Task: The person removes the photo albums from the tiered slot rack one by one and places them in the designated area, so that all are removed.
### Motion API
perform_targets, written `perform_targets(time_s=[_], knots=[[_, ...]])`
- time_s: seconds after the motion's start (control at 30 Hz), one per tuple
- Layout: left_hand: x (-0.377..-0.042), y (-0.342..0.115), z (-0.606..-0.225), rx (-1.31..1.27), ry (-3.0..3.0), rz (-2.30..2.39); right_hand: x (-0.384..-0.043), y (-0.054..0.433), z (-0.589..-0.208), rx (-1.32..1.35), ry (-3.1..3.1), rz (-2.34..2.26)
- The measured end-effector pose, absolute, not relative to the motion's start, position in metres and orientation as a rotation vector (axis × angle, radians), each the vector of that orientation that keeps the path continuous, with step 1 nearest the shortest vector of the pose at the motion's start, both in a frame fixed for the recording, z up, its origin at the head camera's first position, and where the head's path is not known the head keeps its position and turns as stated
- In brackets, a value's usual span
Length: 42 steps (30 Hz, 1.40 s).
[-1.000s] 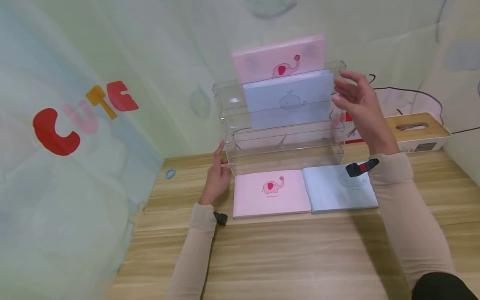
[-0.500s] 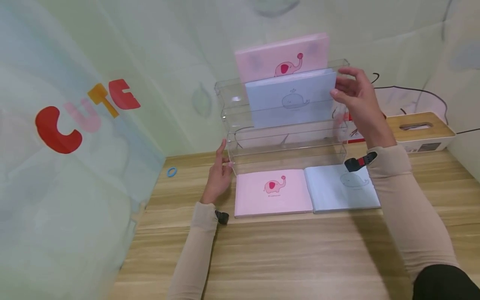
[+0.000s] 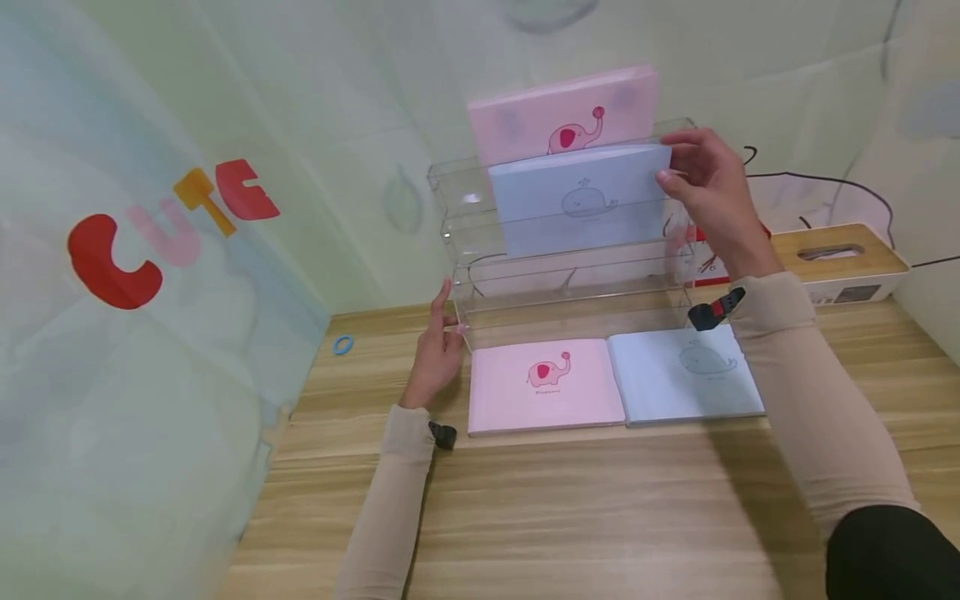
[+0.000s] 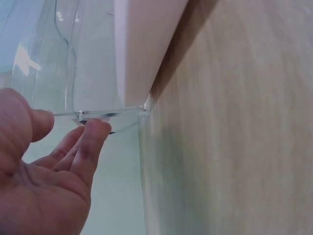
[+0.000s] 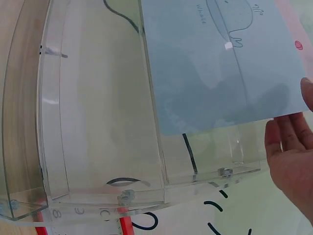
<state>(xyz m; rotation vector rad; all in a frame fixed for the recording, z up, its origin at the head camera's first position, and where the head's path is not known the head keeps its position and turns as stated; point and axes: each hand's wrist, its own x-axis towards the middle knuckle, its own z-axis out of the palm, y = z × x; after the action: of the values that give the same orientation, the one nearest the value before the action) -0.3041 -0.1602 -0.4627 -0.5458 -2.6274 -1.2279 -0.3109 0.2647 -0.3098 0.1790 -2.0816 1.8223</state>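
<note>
A clear tiered rack (image 3: pixel 570 287) stands upright at the back of the table. My left hand (image 3: pixel 437 354) holds its left side near the bottom, thumb at the front edge and fingers along the outer face. A light blue book with a whale drawing (image 3: pixel 585 204) stands in an upper tier. My right hand (image 3: pixel 712 187) pinches its upper right corner, thumb in front; the right wrist view shows fingertips (image 5: pixel 288 132) at the book's edge. Behind it, higher up, stands a pink book with an elephant (image 3: pixel 562 112), its lower part hidden.
On the table before the rack lie another pink elephant book (image 3: pixel 546 400) and another blue whale book (image 3: pixel 675 387), side by side. A wooden-topped tissue box (image 3: pixel 840 258) is at the right. A small blue ring (image 3: pixel 342 344) lies at the left, near the wall.
My right hand has moved left from beside the blue whale book onto its upper right corner and now pinches it. The book's top edge bows slightly. My left hand stays put.
</note>
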Motion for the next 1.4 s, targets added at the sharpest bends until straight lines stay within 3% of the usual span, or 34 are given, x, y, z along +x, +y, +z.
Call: perform_targets(time_s=[0.37, 1.0, 1.4], knots=[[-0.305, -0.16, -0.466, -0.561, -2.608, -1.229, -0.329, 0.261, -0.307, 0.257, -2.122, 1.81], [-0.306, -0.161, -0.466, -0.562, -2.613, -1.237, -0.348, 0.231, -0.307, -0.045, -1.806, 1.886], [-0.304, -0.16, -0.463, -0.553, -2.62, -1.231, -0.343, 0.22, -0.301, -0.016, -1.755, 1.82]])
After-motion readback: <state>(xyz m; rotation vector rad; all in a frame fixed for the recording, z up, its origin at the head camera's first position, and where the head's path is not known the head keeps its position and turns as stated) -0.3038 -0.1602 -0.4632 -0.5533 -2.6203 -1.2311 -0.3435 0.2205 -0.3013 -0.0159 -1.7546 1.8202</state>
